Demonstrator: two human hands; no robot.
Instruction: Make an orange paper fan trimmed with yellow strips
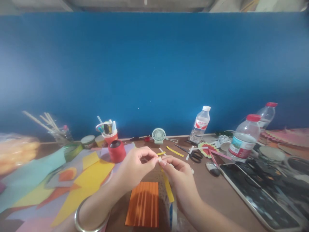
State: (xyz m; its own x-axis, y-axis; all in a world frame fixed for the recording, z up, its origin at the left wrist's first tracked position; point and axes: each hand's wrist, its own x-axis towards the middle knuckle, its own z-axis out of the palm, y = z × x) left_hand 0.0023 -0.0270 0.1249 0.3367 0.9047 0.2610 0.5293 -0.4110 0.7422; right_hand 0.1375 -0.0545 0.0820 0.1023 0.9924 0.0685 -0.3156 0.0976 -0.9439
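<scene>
My left hand and my right hand meet above the brown table, fingertips pinched together on a small white strip of paper. Below them lies a pleated orange paper, and a yellow paper strip runs along its right side. A bangle circles my left wrist. More yellow strips and black-handled scissors lie just beyond my hands.
Sheets of coloured paper cover the left side, with a red roll and a cup of pens. A small fan stands at the blue wall. Three water bottles and a phone are on the right.
</scene>
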